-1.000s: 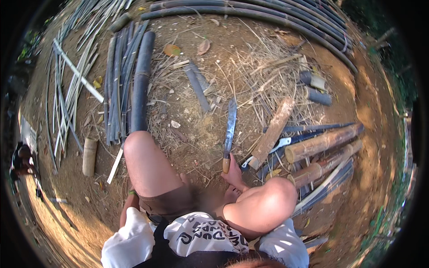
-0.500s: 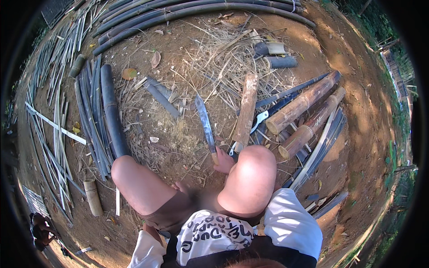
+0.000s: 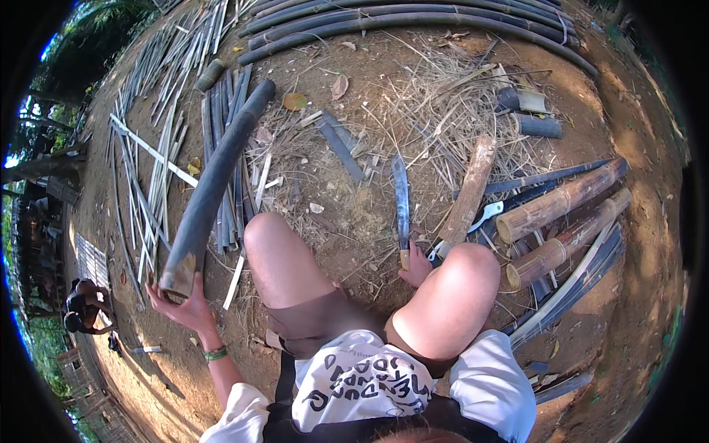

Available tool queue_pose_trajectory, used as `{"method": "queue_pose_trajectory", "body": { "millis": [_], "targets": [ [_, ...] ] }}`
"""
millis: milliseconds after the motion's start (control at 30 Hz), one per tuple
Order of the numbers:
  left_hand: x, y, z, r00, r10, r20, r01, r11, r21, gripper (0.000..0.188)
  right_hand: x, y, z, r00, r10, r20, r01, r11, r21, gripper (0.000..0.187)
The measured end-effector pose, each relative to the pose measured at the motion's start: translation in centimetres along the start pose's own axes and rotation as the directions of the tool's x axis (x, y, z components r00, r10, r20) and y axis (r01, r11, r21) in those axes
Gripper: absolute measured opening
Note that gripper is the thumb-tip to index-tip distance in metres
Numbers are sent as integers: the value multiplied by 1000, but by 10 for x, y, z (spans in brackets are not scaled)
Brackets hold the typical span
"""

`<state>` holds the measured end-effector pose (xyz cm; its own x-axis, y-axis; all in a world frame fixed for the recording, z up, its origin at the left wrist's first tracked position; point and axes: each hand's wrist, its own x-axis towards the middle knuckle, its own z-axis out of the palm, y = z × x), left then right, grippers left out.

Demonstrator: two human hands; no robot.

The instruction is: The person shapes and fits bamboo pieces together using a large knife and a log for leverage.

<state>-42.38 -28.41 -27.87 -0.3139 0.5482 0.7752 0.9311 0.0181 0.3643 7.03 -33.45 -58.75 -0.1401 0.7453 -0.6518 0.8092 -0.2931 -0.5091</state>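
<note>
My left hand [image 3: 189,307], with a green band on its wrist, is closed around the near end of a thick dark bamboo pole [image 3: 219,173]. The pole slants up and away to the right, over a bundle of thin bamboo strips [image 3: 223,227]. Beside my right knee, my right hand [image 3: 418,267] is closed on the handle of a machete [image 3: 401,193]. Its long blade points away from me, near the ground. Right of the blade lies a worn wooden block [image 3: 471,186], and a white-handled tool [image 3: 487,214] rests beside it.
Two brown bamboo lengths [image 3: 561,201] lie at the right with dark split strips. Long bamboo poles [image 3: 413,16] stretch across the back. Pale strips [image 3: 151,177] are scattered at the left. Fibre shavings [image 3: 458,88] cover ground ahead. Another person [image 3: 88,306] is at far left.
My left hand has come into view and taken hold of the dark bamboo pole, whose near end has swung left. The view has turned left. My right hand still holds the machete.
</note>
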Motion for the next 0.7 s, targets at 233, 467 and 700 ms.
{"method": "queue_pose_trajectory", "body": {
  "millis": [233,467,700],
  "targets": [
    [104,146,51,900,354,-255,-430,821,-375,108,10,-8,-40,910,39,413,-43,999,1,91],
    [116,267,100,698,621,-357,-700,487,-522,98,-52,-56,-226,988,-153,30,124,888,443,87],
    [79,304,125,665,595,-451,-739,438,-512,102,-101,-208,-355,870,-494,-12,343,585,735,101]
  ]
}}
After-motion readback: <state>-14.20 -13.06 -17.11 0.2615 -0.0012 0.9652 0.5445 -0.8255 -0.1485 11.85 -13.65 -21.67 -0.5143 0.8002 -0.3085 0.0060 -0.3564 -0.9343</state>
